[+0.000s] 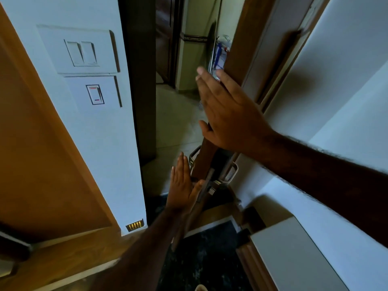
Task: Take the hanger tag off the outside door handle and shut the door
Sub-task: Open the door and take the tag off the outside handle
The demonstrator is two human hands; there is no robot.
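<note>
A brown wooden door (239,49) stands ajar, seen nearly edge-on. My right hand (228,114) lies flat against its edge, fingers straight and together, holding nothing. Lower down, my left hand (182,185) is flat with fingers apart, just left of the door edge by the lock plate (206,184). The outside handle (194,156) shows as a metal loop past the door edge, just above my left hand. The inside handle (230,173) juts out on the right. No hanger tag is visible.
A white wall with two switch plates (84,66) stands on the left beside the dark door frame (140,80). Through the gap I see a tiled hallway floor (176,118). A dark mat (210,259) lies below, and a white cabinet (294,259) is at lower right.
</note>
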